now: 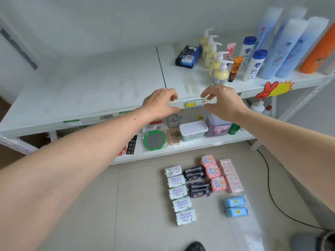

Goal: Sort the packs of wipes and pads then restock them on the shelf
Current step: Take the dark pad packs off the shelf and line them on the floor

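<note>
Packs of pads and wipes are lying sorted in columns on the tiled floor (145,205) below the shelf (81,91): five pale green-and-white packs (178,194) on the left, dark black packs (197,181) beside them, three pink printed packs (213,172) next, four pale pink packs (230,175) further right, and two blue packs (235,206) sitting apart below those. Both arms are reaching forward over the shelf's front edge, the left hand (160,103) and right hand (223,103) hovering near each other, fingers loosely curled and gripping nothing. One dark blue pack (187,56) is resting on the upper shelf beside yellow pump bottles (216,65), with tall blue cylinders (284,49) standing at the right.
</note>
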Available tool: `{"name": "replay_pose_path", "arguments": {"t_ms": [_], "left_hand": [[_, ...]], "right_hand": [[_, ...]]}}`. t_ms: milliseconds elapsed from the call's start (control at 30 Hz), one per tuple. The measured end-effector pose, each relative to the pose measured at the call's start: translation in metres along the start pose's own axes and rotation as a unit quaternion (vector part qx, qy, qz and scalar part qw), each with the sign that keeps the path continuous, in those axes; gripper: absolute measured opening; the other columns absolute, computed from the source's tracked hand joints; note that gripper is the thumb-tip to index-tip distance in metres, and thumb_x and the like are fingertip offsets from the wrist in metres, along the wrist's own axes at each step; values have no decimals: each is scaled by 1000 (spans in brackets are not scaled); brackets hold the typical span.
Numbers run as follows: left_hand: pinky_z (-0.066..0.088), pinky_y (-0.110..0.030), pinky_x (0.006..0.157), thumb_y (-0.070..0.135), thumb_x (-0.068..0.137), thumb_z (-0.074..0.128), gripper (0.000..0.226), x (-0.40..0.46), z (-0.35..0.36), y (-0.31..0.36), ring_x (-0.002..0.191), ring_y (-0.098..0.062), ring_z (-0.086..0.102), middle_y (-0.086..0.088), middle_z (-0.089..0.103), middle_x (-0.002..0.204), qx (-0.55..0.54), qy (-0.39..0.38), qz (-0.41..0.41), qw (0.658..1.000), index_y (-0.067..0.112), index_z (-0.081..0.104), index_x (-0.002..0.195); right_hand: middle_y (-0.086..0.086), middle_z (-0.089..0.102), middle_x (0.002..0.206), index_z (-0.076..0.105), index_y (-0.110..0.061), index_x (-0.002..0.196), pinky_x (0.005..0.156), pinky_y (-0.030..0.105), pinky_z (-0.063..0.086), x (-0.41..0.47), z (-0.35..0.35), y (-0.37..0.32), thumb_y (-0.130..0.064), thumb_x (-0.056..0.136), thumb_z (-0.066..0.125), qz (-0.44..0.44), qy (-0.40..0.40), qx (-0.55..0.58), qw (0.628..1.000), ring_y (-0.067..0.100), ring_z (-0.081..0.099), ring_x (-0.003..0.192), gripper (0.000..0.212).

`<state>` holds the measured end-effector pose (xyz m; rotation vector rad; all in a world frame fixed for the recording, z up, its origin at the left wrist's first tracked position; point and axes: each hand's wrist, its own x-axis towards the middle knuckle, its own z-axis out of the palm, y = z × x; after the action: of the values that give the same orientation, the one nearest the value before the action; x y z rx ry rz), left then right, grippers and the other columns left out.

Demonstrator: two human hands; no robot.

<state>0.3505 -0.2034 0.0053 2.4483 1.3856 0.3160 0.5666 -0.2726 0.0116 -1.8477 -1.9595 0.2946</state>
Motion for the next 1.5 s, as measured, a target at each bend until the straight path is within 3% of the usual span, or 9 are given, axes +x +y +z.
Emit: {"name": "replay_pose_path", "arguments": {"t_ms": [333,533,733,900,1100,1200,1300,1500], "left_hand": [[47,-42,94,47,81,69,51,117,12,-60,113,-18,52,1,52,125,0,8,-18,1000,20,54,122],[41,-35,99,50,83,66,58,194,23,-96,120,-20,49,-2,49,134,-13,-1,-5,1000,18,49,129],[36,-35,107,53,87,60,69,259,31,-121,132,-22,43,-5,42,146,-21,-29,-1,999,15,38,141],[31,-29,106,51,90,57,76,301,41,-124,138,-22,37,-6,35,152,-52,-24,-24,998,16,24,150],[29,-33,113,50,90,57,82,325,52,-126,142,-22,31,-8,30,155,-92,-60,-30,994,17,15,153],[34,-30,108,43,91,60,72,328,57,-123,135,-23,41,-6,42,147,-108,-73,-25,991,15,26,148],[40,-35,106,46,78,66,67,328,61,-119,124,-19,52,1,57,133,-147,-75,-2,986,20,43,136],[35,-28,105,30,89,65,61,321,59,-121,132,-19,43,-2,48,142,-169,-32,10,985,18,38,143]], "right_hand": [[4,62,119,60,-16,119,86,40,53,123,28,34,-19,87,69,50,19,1,999,19,61,98,33],[7,57,130,50,-11,131,87,31,44,194,63,55,-30,93,60,128,17,8,992,27,57,112,44],[15,55,131,46,-6,133,93,37,43,251,93,70,-28,96,54,183,29,31,982,32,53,116,44],[16,52,134,30,-19,146,89,37,43,281,109,77,-27,98,44,206,26,48,977,36,52,116,51],[14,48,142,20,-22,152,98,38,38,295,113,79,-29,101,35,225,-1,39,974,37,44,126,54],[14,45,145,24,-17,150,104,37,32,297,111,78,-28,102,33,224,-18,23,974,36,42,129,50],[13,44,145,30,-16,148,106,36,32,297,112,79,-28,101,34,225,-20,33,974,35,41,130,48],[11,46,144,31,-15,148,101,32,37,292,111,74,-27,99,45,228,18,76,970,31,45,128,52]]}}
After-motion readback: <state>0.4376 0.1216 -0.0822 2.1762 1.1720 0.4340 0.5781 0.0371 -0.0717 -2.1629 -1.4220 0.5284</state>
